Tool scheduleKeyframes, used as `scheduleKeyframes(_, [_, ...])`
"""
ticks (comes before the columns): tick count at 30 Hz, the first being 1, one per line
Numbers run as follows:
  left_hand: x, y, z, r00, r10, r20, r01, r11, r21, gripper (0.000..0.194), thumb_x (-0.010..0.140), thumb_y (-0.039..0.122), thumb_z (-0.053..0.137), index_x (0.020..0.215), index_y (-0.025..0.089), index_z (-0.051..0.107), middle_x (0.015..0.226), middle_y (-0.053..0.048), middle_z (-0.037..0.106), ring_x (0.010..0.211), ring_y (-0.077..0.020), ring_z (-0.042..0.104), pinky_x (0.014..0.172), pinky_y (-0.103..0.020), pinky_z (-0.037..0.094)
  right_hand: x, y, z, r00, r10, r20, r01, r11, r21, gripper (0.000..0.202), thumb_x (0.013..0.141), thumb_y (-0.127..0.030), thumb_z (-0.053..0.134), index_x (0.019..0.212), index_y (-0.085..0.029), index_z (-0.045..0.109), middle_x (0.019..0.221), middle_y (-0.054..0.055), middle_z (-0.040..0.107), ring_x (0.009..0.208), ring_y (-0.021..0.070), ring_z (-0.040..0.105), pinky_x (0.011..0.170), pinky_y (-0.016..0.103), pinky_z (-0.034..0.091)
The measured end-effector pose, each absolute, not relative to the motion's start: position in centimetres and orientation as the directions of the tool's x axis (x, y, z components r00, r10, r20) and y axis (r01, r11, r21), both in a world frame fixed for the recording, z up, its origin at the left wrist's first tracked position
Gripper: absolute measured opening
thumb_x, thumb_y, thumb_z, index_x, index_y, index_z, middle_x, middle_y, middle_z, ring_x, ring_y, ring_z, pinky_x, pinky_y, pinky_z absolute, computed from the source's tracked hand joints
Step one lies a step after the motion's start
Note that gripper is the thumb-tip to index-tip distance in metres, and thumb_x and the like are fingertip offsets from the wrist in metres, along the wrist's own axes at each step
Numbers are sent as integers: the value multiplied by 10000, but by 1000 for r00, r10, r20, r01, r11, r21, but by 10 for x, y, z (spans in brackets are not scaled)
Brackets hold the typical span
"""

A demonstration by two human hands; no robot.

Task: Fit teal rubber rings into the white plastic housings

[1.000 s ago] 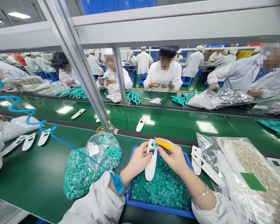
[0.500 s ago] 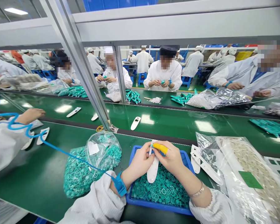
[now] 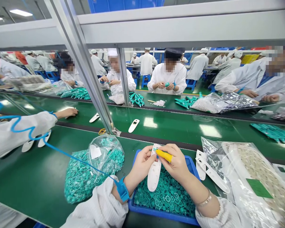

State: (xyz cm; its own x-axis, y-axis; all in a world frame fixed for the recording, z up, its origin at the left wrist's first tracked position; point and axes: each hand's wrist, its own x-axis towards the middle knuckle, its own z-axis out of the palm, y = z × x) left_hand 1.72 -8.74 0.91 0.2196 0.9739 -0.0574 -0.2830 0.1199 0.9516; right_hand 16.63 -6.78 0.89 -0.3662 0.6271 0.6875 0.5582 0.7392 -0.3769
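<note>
1. At far left, a co-worker's hand (image 3: 67, 112) extends over the green belt (image 3: 114, 122) on an outstretched, white-sleeved arm.

2. Left of centre, a clear bag of teal rings (image 3: 82, 182) rests on the green worktop (image 3: 47, 171), beside the blue tray (image 3: 165, 216).

3. The wearer's left hand (image 3: 140, 165), a blue strap (image 3: 123, 190) at its wrist, grips a white casing (image 3: 153, 179) by its left edge, thumb across the face and fingers curled at the far side. The forearm slants in from lower left, the wrist nearly straight.

4. Centre frame, the casing is held up over the tray and its loose teal parts (image 3: 168, 200). Its long axis runs from the wearer toward the belt, holed end away, rounded end near. It lies between both hands: just right of the left palm, left of the right fingertips, which meet it near the holed end.

5. The right hand (image 3: 177, 163) angles in from lower right, fingers bent, a yellow finger cover (image 3: 164, 155) pointing left across the casing. Whether those fingers pinch a small part cannot be told.

6. At right, overlapping white pieces (image 3: 213, 174) lie beside a clear plastic bag (image 3: 263, 167).
</note>
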Motion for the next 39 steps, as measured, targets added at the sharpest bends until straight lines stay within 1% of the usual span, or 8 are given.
scheduleKeyframes(8, [16,-88,8,165,986,32,-222,6,975,387,786,427,568,1039,135,580,771,-35,638,639,-118,561,572,-209,432,164,-75,10,-294,672,680,517,710,-478,270,764,-147,562,1004,-268,592,899,55,638,894,232,554,776,430,484])
scheduleKeyframes(13, [17,-85,9,117,992,47,-114,-34,993,333,826,399,523,1019,133,578,721,-43,657,629,-140,598,564,-219,453,160,-78,10,-117,823,556,272,565,-779,357,836,-206,469,1190,-253,460,1127,104,565,1022,223,573,802,392,518])
scheduleKeyframes(16, [16,-88,9,89,989,116,101,-124,987,297,860,365,470,1032,154,589,719,-41,672,636,-153,615,571,-228,458,158,-75,9,-218,898,383,152,418,-896,270,856,-257,442,1101,-225,549,926,66,672,846,201,645,750,358,540])
scheduleKeyframes(19, [16,-92,10,93,975,200,294,-218,931,277,877,325,437,1047,167,588,737,-38,681,652,-156,624,591,-230,455,158,-72,8,-221,920,324,205,368,-907,191,845,-273,455,866,-196,628,672,23,670,646,183,635,646,327,545])
scheduleKeyframes(24, [17,-91,12,116,973,199,325,-227,918,255,872,312,438,1028,171,583,688,-24,655,642,-153,621,574,-216,448,158,-73,10,-189,931,313,250,354,-901,197,827,-257,455,777,-180,629,616,11,660,579,171,624,561,290,526])
scheduleKeyframes(28, [18,-87,13,118,983,138,247,-164,955,262,859,332,453,994,161,600,599,-10,604,628,-162,609,557,-219,446,157,-75,14,-181,927,328,277,368,-887,194,799,-220,472,825,-175,658,688,22,698,633,184,653,610,304,532])
scheduleKeyframes(33, [19,-90,11,140,982,126,178,-150,973,283,864,351,456,1014,159,601,716,-26,645,665,-153,602,585,-219,450,157,-76,15,-153,925,348,297,378,-877,208,787,-185,484,850,-177,683,727,33,717,667,203,672,648,333,544])
scheduleKeyframes(39, [9,-1,31,81,986,149,517,-169,839,249,900,278,427,1049,153,582,933,-41,643,812,-138,587,754,-251,462,157,-66,0,-101,929,355,256,369,-894,368,829,-239,480,1187,-182,542,1160,128,631,1022,229,623,813,381,540])
